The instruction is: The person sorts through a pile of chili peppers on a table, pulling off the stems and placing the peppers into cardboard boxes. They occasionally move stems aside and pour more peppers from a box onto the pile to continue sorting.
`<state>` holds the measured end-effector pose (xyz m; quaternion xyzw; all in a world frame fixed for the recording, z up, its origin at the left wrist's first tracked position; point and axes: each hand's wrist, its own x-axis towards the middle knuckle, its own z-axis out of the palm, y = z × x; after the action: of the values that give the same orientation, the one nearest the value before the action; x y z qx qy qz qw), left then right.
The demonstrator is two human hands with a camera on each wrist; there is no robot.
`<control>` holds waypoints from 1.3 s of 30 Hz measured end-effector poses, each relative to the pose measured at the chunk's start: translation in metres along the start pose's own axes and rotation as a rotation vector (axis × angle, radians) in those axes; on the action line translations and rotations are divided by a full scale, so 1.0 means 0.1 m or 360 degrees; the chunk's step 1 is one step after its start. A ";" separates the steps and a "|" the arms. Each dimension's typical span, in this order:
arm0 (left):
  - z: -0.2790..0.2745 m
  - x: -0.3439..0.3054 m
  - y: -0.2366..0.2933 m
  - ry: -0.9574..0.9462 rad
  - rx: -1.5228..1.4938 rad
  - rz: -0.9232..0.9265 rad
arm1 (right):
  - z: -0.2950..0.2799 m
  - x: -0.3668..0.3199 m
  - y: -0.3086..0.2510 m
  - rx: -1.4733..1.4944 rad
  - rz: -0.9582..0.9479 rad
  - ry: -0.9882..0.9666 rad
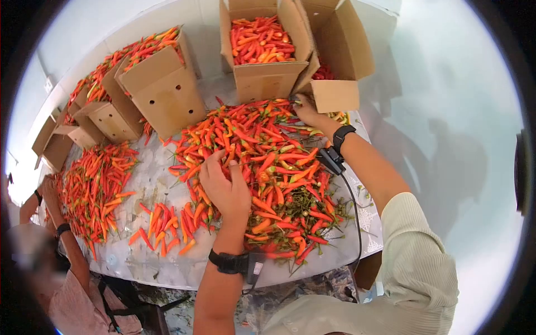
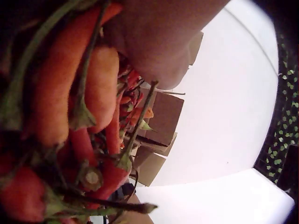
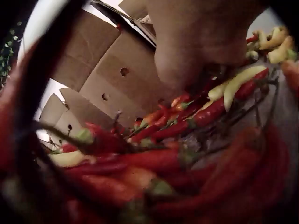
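Heap of slender red-orange chillies (image 1: pixel 285 167), on pale-covered worktop (image 1: pixel 151 268): left hand (image 1: pixel 226 188) rests loose-fingered atop it, right hand (image 1: pixel 308 113) at its far-right edge, hold unclear; sorting seems underway, next calling for selective picking.

The chillies (image 1: pixel 237 131) have smooth, glossy skins; their stems (image 2: pixel 138 122) look matt and slightly rough. The boxes (image 1: pixel 167 109) are matt brown cardboard. The tabletop (image 1: pixel 125 259) has a smooth, faintly shiny, plastic-looking surface. The sleeve (image 1: pixel 419 251) is ribbed matt cloth, the wrist camera (image 1: pixel 330 160) dark plastic, the wall (image 1: pixel 463 111) smooth.
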<state>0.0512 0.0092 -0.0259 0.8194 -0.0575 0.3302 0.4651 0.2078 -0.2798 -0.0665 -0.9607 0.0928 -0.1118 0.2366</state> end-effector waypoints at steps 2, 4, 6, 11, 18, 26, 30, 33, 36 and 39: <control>-0.01 0.01 0.01 -0.0018 -0.0010 0.0000 | -0.14 -0.03 -0.18 0.0321 0.0092 -0.0226; -0.02 0.02 0.02 -0.0036 -0.0006 0.0017 | -0.16 -0.09 -0.32 0.0258 0.0050 -0.0167; -0.02 0.02 0.02 -0.0025 0.0001 0.0024 | -0.20 -0.14 -0.38 0.0311 0.0047 -0.0190; 0.00 -0.01 0.00 -0.0009 -0.0019 0.0020 | -0.03 0.01 -0.13 0.0515 -0.0233 -0.0564; 0.01 0.01 -0.06 0.0040 -0.0247 -0.0070 | -0.43 -0.56 -0.63 0.0855 -0.0088 -0.0962; 0.04 0.03 -0.12 0.0204 -0.0439 -0.0083 | -0.81 -0.97 -0.96 0.1208 -0.0115 -0.1289; 0.02 0.07 -0.15 0.0254 -0.0458 -0.0064 | -1.34 -1.47 -1.34 0.1087 -0.0427 -0.1394; 0.00 0.03 -0.11 0.0217 -0.0516 -0.0156 | -1.37 -1.39 -1.13 0.0791 -0.0658 -0.0907; 0.01 0.05 -0.11 0.0215 -0.0559 -0.0186 | -1.30 -1.37 -0.69 0.0790 -0.0183 -0.0740; 0.04 0.04 -0.08 0.0211 -0.0482 -0.0195 | -1.04 -1.35 -0.25 0.0382 -0.0210 -0.0475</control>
<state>0.0593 0.0117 -0.0305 0.7184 -0.0258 0.3421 0.6051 0.0546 -0.2722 0.0119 -0.9356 -0.0204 0.0062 0.3525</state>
